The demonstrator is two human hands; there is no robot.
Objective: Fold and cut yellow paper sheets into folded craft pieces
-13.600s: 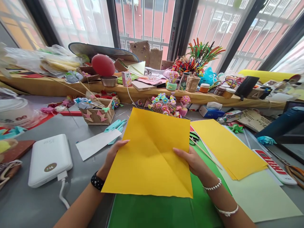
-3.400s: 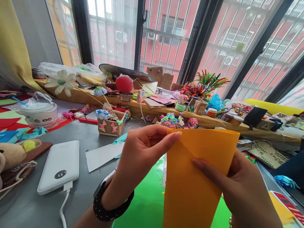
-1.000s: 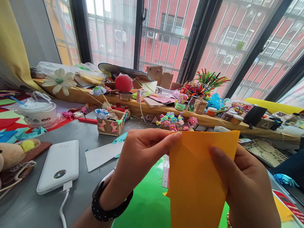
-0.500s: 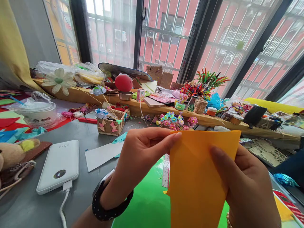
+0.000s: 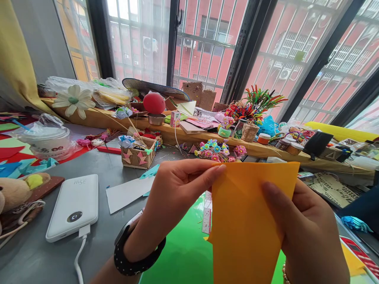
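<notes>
Two hands (image 5: 179,189) hold the yellow paper (image 5: 244,232) between them, one each side.

The left hand (image 5: 183,187) pinches the orange paper (image 5: 242,232) at its eleven o'clock corner; the right hand (image 5: 308,223) grips its two o'clock edge; in the view, a green sheet (image 5: 180,252) lies at six o'clock; a power bank (image 5: 72,205) at eight; a basket (image 5: 136,158) at nine.

The smooth yellow paper sheet (image 5: 244,225), held spread open earlier, is now doubled into a narrow upright panel, its top left corner pinched by the bare left hand (image 5: 180,189).
</notes>
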